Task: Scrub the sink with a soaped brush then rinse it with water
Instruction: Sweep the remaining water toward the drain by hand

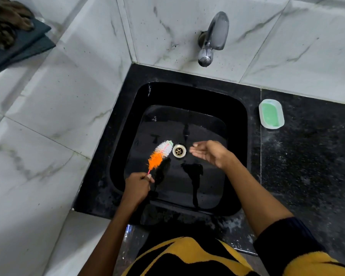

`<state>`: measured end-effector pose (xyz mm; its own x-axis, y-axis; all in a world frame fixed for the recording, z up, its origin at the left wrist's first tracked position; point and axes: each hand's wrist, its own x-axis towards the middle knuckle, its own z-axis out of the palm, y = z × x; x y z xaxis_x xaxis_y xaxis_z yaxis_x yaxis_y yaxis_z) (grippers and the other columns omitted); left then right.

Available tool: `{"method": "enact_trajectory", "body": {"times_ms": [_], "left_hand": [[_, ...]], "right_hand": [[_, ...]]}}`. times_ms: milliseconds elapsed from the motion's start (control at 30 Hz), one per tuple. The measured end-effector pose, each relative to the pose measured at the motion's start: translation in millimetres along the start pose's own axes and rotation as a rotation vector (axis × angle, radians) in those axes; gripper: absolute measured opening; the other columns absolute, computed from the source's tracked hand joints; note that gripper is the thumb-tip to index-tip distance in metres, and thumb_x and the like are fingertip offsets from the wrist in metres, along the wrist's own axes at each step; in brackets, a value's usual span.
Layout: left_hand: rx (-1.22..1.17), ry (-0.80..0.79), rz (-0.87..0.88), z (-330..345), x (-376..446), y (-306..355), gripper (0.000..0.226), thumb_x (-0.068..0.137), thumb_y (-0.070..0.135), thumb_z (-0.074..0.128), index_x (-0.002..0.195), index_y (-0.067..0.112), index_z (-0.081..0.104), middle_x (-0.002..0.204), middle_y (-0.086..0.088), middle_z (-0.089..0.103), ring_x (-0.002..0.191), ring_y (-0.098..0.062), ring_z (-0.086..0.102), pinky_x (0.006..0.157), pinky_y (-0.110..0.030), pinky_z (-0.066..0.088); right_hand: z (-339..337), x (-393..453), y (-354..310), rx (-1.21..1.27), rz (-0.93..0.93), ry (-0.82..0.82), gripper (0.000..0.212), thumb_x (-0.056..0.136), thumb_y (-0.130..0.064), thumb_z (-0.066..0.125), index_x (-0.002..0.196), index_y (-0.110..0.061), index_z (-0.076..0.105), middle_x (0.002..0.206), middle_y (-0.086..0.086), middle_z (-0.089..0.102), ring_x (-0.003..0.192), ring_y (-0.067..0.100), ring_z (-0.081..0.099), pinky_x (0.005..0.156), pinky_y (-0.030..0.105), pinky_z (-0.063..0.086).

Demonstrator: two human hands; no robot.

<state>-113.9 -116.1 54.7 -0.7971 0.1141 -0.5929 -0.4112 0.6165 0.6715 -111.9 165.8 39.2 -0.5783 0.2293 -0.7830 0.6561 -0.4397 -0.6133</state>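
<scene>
A black sink (235, 124) is set in a black stone counter, with a metal drain (179, 150) in the middle of its wet floor. My left hand (137, 183) grips the thin pink handle of an orange and white bottle brush (160, 155). The brush's white tip carries a dab of green soap and lies just left of the drain. My right hand (208, 153) hovers over the basin right of the drain, palm up, fingers apart, holding nothing. A chrome tap (212, 38) juts from the tiled wall above the sink; no water runs from it.
A white soap dish with green soap (271, 113) sits on the counter (307, 156) right of the sink. White marble tiles cover the walls at the left and back. Dark folded cloths (14, 42) lie at the top left.
</scene>
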Motion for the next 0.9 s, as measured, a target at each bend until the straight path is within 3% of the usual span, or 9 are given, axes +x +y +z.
{"method": "enact_trajectory", "body": {"times_ms": [67,133,167,233,300,433,567,767,900], "left_hand": [[-0.005,-0.006,-0.006,0,2,0,0.034,0.101,0.016,0.054,0.074,0.005,0.072,0.054,-0.003,0.056,0.047,-0.011,0.047,0.047,-0.021,0.036],[-0.006,-0.005,-0.007,1,6,-2,0.034,0.100,0.016,0.054,0.072,0.006,0.071,0.051,-0.002,0.055,0.044,-0.009,0.046,0.045,-0.019,0.034],[-0.004,-0.005,-0.005,2,8,-2,0.034,0.100,0.016,0.055,0.071,0.007,0.071,0.049,-0.001,0.054,0.041,-0.007,0.044,0.043,-0.018,0.033],[-0.003,-0.011,0.000,3,11,-2,0.034,0.099,0.015,0.055,0.070,0.007,0.071,0.046,0.001,0.051,0.036,-0.004,0.041,0.041,-0.016,0.031],[0.011,-0.026,0.014,5,12,-2,0.034,0.099,0.015,0.055,0.070,0.006,0.071,0.046,0.001,0.051,0.037,-0.005,0.042,0.042,-0.018,0.032],[0.049,-0.029,0.057,16,10,-1,0.035,0.098,0.017,0.056,0.066,0.013,0.069,0.052,0.000,0.058,0.050,-0.015,0.052,0.054,-0.025,0.039],[0.113,-0.052,0.094,36,1,6,0.022,0.088,0.006,0.057,0.071,0.007,0.071,0.061,-0.007,0.065,0.064,-0.028,0.061,0.060,-0.034,0.044],[0.199,-0.150,0.217,58,-17,16,0.021,0.084,0.003,0.053,0.083,0.005,0.074,0.083,-0.013,0.074,0.079,-0.025,0.065,0.064,-0.029,0.041],[0.224,-0.174,0.265,69,-26,24,0.021,0.089,0.009,0.055,0.089,0.007,0.076,0.093,-0.015,0.075,0.089,-0.030,0.067,0.069,-0.033,0.045]], "right_hand": [[-4,-4,-1,0.316,-0.023,-0.135,0.027,0.091,0.010,0.049,0.117,0.011,0.058,0.117,0.029,0.064,0.112,0.034,0.064,0.095,0.037,0.052],[-5,1,9,0.347,-0.048,-0.081,0.030,0.091,0.010,0.050,0.119,0.011,0.058,0.116,0.027,0.065,0.108,0.033,0.065,0.096,0.035,0.052],[-6,3,18,0.118,-0.069,0.040,0.029,0.089,0.006,0.055,0.117,0.007,0.062,0.111,0.023,0.068,0.101,0.030,0.067,0.092,0.031,0.054],[-5,1,40,-0.660,-0.075,0.225,0.029,0.080,-0.009,0.068,0.108,-0.005,0.072,0.100,0.011,0.072,0.092,0.023,0.067,0.082,0.027,0.053],[-2,-2,60,-0.899,-0.053,0.149,0.028,0.080,-0.013,0.070,0.108,-0.009,0.072,0.097,0.006,0.072,0.088,0.018,0.067,0.081,0.027,0.054],[25,-28,78,-0.300,0.033,-0.047,0.021,0.094,-0.013,0.060,0.110,-0.001,0.066,0.098,0.012,0.073,0.080,0.022,0.071,0.072,0.030,0.056],[53,-50,84,-0.139,0.053,-0.204,0.030,0.094,-0.029,0.059,0.108,-0.005,0.070,0.100,0.006,0.074,0.087,0.018,0.069,0.075,0.029,0.054],[65,-64,91,0.037,0.000,0.037,0.013,0.081,-0.008,0.061,0.087,-0.008,0.072,0.075,0.011,0.065,0.059,0.014,0.054,0.051,0.021,0.042],[48,-73,94,0.076,-0.079,0.085,0.012,0.082,-0.017,0.071,0.074,-0.009,0.066,0.071,0.014,0.064,0.058,0.015,0.053,0.050,0.022,0.040]]}}
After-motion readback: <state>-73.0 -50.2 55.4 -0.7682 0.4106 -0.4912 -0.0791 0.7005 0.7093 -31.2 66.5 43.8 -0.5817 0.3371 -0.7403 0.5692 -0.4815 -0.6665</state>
